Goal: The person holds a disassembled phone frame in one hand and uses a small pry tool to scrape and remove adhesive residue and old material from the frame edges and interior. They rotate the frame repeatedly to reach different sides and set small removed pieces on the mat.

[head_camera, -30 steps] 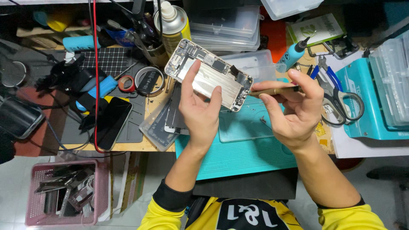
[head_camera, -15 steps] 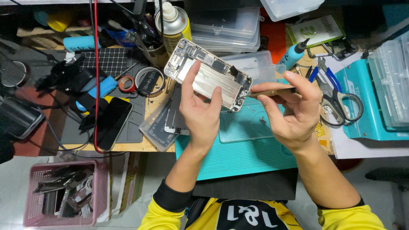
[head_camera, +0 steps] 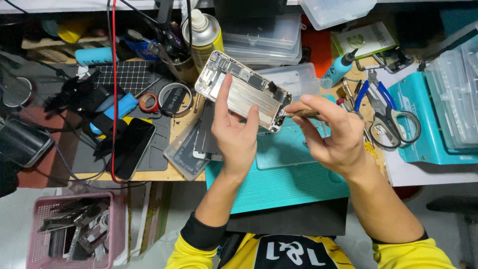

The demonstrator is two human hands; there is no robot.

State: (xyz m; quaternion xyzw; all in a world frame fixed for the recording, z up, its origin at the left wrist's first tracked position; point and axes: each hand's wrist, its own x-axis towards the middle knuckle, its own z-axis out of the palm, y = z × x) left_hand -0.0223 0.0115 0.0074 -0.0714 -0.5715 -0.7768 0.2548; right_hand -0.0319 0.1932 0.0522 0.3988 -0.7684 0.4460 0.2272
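pink basket (head_camera: pixel 74 199): off the bench's front-left corner, on the floor, full of phone parts.
dark phone (head_camera: pixel 132 147): flat near bench front edge, left side, screen up, red cable (head_camera: pixel 114 99) running past it.
tape roll (head_camera: pixel 175 98): just behind that phone, mid-left of bench.
spray can (head_camera: pixel 204 35): upright at back edge.
left hand (head_camera: pixel 238 137): closed round the opened phone (head_camera: pixel 244 89) from below; thumb and fingers pinch the long edges, palm under the lower end.
opened phone: held tilted above the teal mat (head_camera: pixel 284 184), not touching it; back shell w/ boards and metal plate showing.
handling: prob. light, stiff, thin; bare boards and small connectors look fragile, metal edges likely slick. Best hold = long side rails, fingers off the innards.
right hand (head_camera: pixel 338 139): gripping a thin tool (head_camera: pixel 301 113), pen-style, tip at the phone's right end.
clear boxes (head_camera: pixel 261 40): stacked at back edge, behind phone.
pliers (head_camera: pixel 371 94), scissors (head_camera: pixel 396 124): right of mat, near each other.
teal machine (head_camera: pixel 438 129): right edge of bench.
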